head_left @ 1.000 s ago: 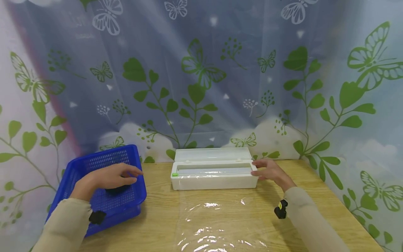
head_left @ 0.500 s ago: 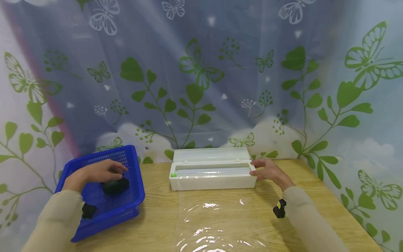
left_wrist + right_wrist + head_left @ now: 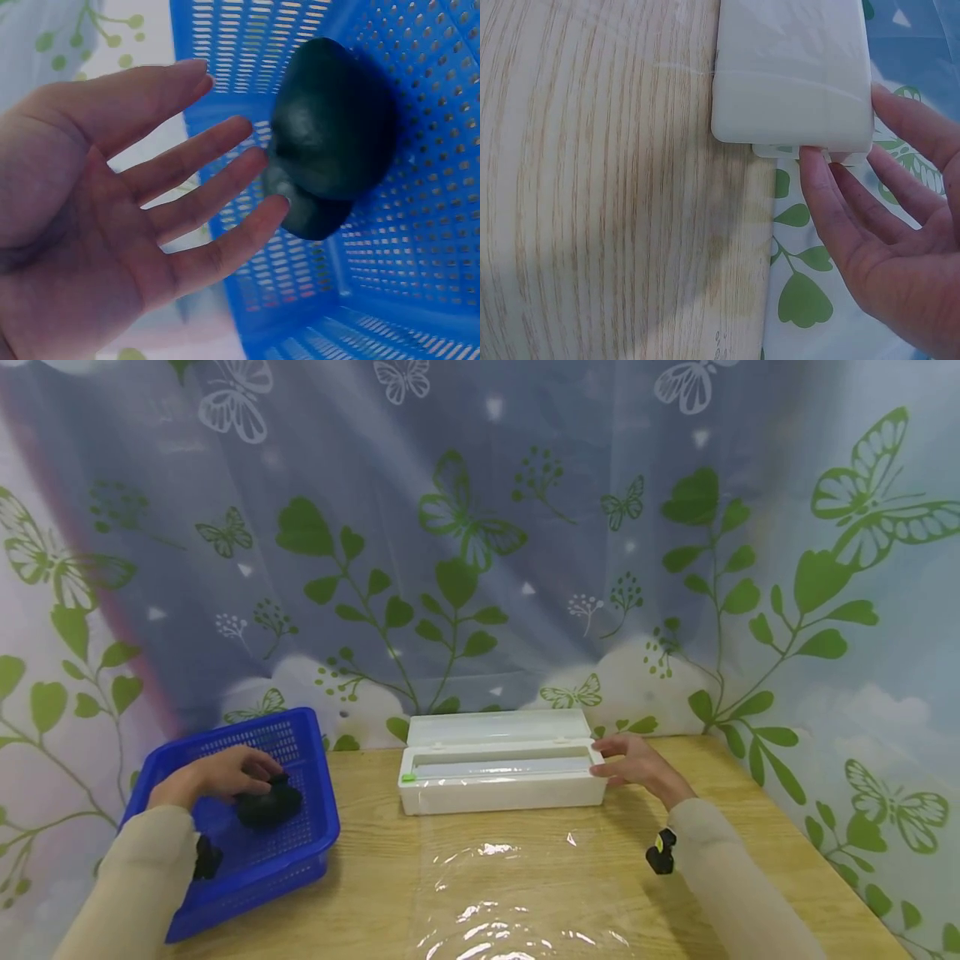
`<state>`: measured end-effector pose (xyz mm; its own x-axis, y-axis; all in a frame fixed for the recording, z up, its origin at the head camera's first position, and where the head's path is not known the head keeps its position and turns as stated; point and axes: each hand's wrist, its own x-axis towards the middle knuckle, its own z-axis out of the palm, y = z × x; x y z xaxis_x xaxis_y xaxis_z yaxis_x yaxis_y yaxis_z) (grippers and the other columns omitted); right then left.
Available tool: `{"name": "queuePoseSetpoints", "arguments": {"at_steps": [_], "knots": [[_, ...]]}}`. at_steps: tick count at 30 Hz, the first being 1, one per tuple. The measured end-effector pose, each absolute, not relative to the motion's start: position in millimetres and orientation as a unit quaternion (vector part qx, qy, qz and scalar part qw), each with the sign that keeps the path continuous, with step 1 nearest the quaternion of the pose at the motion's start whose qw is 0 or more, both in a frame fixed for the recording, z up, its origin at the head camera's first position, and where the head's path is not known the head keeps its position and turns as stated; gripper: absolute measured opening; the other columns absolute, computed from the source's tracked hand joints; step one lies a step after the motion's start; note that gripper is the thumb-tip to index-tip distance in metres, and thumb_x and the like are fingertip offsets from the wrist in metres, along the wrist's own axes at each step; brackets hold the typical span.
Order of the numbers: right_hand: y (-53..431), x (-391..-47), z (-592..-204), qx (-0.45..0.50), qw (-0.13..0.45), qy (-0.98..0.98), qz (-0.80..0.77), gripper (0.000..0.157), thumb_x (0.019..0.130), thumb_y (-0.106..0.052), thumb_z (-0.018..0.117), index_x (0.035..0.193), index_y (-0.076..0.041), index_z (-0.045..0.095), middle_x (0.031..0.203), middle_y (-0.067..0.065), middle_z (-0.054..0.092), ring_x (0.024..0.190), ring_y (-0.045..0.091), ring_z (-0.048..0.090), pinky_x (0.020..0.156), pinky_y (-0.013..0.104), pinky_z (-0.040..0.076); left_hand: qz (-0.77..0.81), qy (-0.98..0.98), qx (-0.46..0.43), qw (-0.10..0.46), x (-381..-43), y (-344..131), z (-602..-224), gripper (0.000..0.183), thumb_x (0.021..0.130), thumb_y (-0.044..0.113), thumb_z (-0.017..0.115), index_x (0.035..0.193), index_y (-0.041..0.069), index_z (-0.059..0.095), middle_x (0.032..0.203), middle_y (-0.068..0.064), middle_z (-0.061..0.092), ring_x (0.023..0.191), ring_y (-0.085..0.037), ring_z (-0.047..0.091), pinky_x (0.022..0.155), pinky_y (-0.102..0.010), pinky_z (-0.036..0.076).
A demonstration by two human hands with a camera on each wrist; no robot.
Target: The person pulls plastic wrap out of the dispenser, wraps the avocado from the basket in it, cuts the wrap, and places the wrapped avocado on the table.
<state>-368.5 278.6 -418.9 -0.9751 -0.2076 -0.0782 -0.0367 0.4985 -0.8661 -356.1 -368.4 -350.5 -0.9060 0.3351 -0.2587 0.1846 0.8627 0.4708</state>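
Note:
My left hand (image 3: 221, 774) hangs inside the blue basket (image 3: 325, 827), fingers spread and slightly bent. Beside the fingertips lie dark green, smooth, rounded vegetables (image 3: 268, 806); the left wrist view shows one (image 3: 337, 124) overlapping another (image 3: 307, 214), with the hand (image 3: 142, 180) holding nothing. My right hand (image 3: 637, 766) grips the right end of a white cling film box (image 3: 502, 795), its fingertips at the rim. In the right wrist view, thumb and fingers stand around the box's end (image 3: 791, 90). The box's lid (image 3: 498, 727) is raised; clear film (image 3: 495, 877) runs from it toward me.
The wooden table (image 3: 367, 860) meets a patterned curtain (image 3: 480, 610) close behind the box and basket. A green slider (image 3: 408, 777) sits at the box's left front edge. The film lies spread across the table's middle, between basket and right arm.
My left hand has moved left and down into the basket, to the dark green vegetables, which now show more. The right hand stays at the box. The whole view has shifted slightly.

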Motion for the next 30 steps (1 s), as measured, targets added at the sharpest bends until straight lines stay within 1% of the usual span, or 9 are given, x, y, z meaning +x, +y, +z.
{"name": "queuePoseSetpoints", "arguments": {"at_steps": [6,12,19,25,28,30], "knots": [[277,-370,-417,-0.069,0.084,0.857,-0.504,0.064,0.093,-0.011,0.076,0.146,0.011,0.046,0.151,0.039,0.042,0.134,0.049,0.051,0.1,0.054,0.057,0.248,0.949,0.11,0.16,-360,-381,-360,0.049,0.095,0.007,0.07,0.136,-0.013,0.054,0.136,-0.041,0.055,0.119,-0.055,0.061,0.082,-0.058,0.061],[276,-372,-417,-0.063,0.083,0.856,-0.506,0.064,0.092,-0.01,0.077,0.145,0.011,0.048,0.149,0.039,0.043,0.129,0.046,0.056,0.098,0.053,0.058,0.277,0.945,0.075,0.159,-361,-392,-368,0.054,0.096,0.01,0.071,0.138,-0.016,0.049,0.138,-0.043,0.052,0.121,-0.057,0.058,0.084,-0.058,0.061],[276,-372,-420,-0.065,0.085,0.855,-0.507,0.064,0.092,-0.011,0.076,0.145,0.011,0.048,0.148,0.04,0.043,0.126,0.045,0.059,0.098,0.054,0.058,0.316,0.931,0.046,0.177,-360,-400,-381,0.059,0.098,0.016,0.07,0.141,-0.016,0.046,0.136,-0.045,0.049,0.118,-0.055,0.059,0.084,-0.055,0.062],[278,-372,-420,-0.068,0.086,0.853,-0.51,0.063,0.093,-0.011,0.076,0.145,0.011,0.048,0.148,0.04,0.043,0.125,0.044,0.06,0.098,0.054,0.058,0.344,0.92,0.029,0.183,-365,-403,-394,0.063,0.099,0.022,0.07,0.144,-0.014,0.044,0.139,-0.046,0.044,0.123,-0.059,0.053,0.088,-0.053,0.062],[278,-371,-421,-0.071,0.086,0.853,-0.509,0.063,0.094,-0.011,0.075,0.146,0.011,0.047,0.149,0.04,0.042,0.128,0.046,0.058,0.099,0.055,0.057,0.362,0.913,0.036,0.184,-366,-402,-399,0.065,0.099,0.022,0.071,0.145,-0.014,0.043,0.139,-0.044,0.047,0.122,-0.054,0.057,0.089,-0.053,0.062],[279,-371,-422,-0.072,0.086,0.853,-0.509,0.063,0.094,-0.011,0.075,0.146,0.011,0.047,0.149,0.04,0.042,0.128,0.047,0.057,0.099,0.055,0.057,0.374,0.908,0.04,0.183,-367,-401,-402,0.064,0.098,0.022,0.072,0.144,-0.014,0.044,0.137,-0.042,0.05,0.118,-0.046,0.062,0.089,-0.052,0.062]]}}
